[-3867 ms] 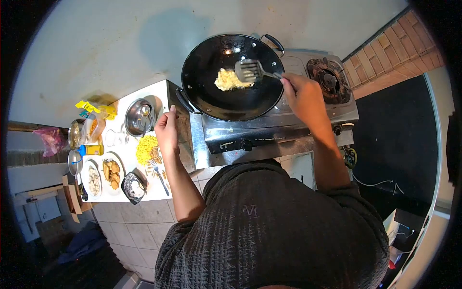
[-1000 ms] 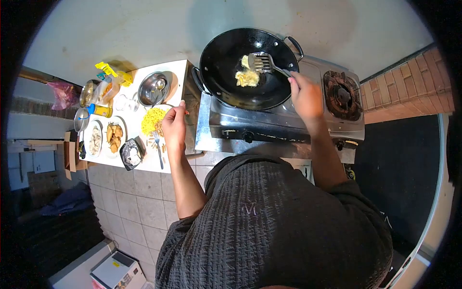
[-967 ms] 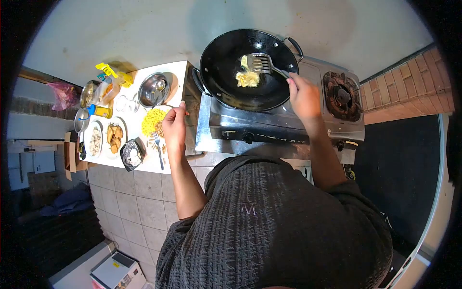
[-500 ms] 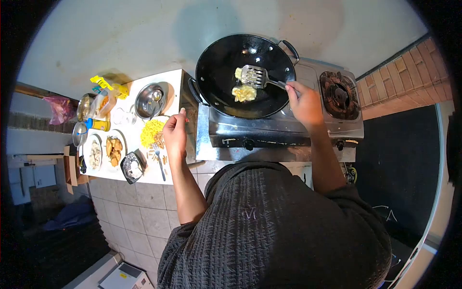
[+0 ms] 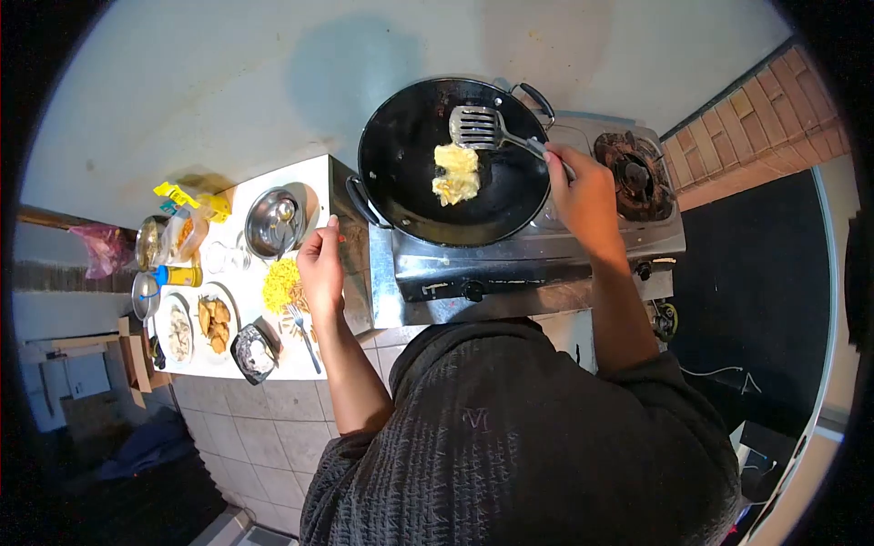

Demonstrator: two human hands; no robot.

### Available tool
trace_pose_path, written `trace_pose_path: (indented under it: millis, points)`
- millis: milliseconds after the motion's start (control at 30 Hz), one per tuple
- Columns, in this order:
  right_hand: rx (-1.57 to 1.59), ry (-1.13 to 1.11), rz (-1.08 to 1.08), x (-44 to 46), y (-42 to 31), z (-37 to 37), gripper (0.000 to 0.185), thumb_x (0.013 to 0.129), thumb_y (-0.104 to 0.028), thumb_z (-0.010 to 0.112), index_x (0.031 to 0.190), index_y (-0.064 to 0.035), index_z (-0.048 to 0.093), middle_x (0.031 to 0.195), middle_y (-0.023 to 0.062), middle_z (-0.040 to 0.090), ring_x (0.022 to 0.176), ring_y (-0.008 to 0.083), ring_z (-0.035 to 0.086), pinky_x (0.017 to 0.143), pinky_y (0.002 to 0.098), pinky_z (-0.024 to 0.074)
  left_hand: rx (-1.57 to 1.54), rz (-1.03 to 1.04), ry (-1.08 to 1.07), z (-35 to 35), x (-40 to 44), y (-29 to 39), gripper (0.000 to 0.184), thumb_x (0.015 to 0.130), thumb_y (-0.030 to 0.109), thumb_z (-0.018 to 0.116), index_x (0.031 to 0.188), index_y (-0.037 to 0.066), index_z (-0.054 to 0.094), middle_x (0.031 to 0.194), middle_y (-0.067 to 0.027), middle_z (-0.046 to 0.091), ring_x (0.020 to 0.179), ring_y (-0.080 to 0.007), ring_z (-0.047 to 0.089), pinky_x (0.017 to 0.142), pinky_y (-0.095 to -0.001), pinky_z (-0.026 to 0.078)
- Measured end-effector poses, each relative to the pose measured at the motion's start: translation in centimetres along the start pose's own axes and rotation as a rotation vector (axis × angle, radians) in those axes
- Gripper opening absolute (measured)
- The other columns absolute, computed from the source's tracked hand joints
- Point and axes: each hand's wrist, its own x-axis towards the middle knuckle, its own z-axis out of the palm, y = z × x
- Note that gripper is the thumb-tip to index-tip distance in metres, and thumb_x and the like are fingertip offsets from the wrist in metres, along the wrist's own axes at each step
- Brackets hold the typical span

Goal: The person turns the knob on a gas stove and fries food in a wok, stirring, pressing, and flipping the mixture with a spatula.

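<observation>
My right hand (image 5: 583, 193) grips the handle of a slotted metal spatula (image 5: 477, 127). The spatula's head is over the black wok (image 5: 401, 196), just above two pale yellow pieces of frying food (image 5: 455, 173), whose exact kind I cannot tell. These two pieces lie close together near the wok's middle. My left hand (image 5: 320, 268) hangs left of the stove, by the table's edge, with its fingers curled in and thumb side up; nothing shows in it. Below it on the table are a heap of yellow shreds (image 5: 279, 286) and a fork (image 5: 305, 337).
The wok stands on a steel gas stove (image 5: 428, 273); a second burner (image 5: 633, 175) is at right. The white table (image 5: 314, 187) bears a steel bowl (image 5: 266, 227), a plate of browned pieces (image 5: 216, 323), a black dish (image 5: 255, 353) and a yellow container (image 5: 185, 277).
The spatula has lifted off the upper piece and moved slightly up, leaving both pieces in full sight. My left hand stays beside the table, and the whole view has shifted a little.
</observation>
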Motion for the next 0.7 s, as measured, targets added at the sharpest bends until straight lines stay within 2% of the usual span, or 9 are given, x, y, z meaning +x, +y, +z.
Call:
trace_pose_path:
  millis: [200,367,633,700]
  points:
    - [-0.184,-0.008,-0.079,2.1,0.3,0.1,0.014,0.083,-0.012,0.06,0.087,-0.0001,0.065,0.078,0.0211,0.063,0.073,0.0386,0.061,0.065,0.0432,0.0489,-0.023,0.005,-0.032,1.2,1.0,-0.7,0.031,0.091,0.024,0.059,0.068,0.003,0.056,0.065,0.0048,0.05,0.063,-0.0046,0.038,0.06,-0.0204,0.032]
    - [-0.269,-0.08,-0.026,3.4,-0.4,-0.2,0.014,0.082,-0.015,0.058,0.084,-0.0024,0.064,0.075,0.0209,0.062,0.072,0.0395,0.06,0.065,0.0462,0.0485,-0.112,0.064,-0.007,1.7,0.7,-1.1,0.03,0.091,0.023,0.059,0.067,0.005,0.054,0.061,0.0077,0.045,0.055,-0.0012,0.03,0.05,-0.0186,0.023]
    - [-0.469,-0.127,-0.045,4.9,-0.7,0.9,0.017,0.077,-0.017,0.058,0.073,-0.0024,0.066,0.072,0.0198,0.062,0.071,0.0388,0.061,0.066,0.0473,0.05,-0.087,0.048,0.008,0.3,0.7,-1.3,0.031,0.09,0.025,0.06,0.067,0.005,0.056,0.063,0.0063,0.047,0.059,-0.0023,0.034,0.054,-0.0191,0.027]
    - [-0.52,-0.158,-0.082,5.6,-0.2,1.4,0.017,0.077,-0.018,0.059,0.074,-0.0029,0.066,0.072,0.0193,0.062,0.07,0.0386,0.061,0.066,0.0458,0.0495,-0.078,0.038,0.003,0.3,0.9,-1.4,0.031,0.09,0.025,0.06,0.067,0.005,0.056,0.063,0.0056,0.048,0.06,-0.0027,0.035,0.055,-0.0194,0.029]
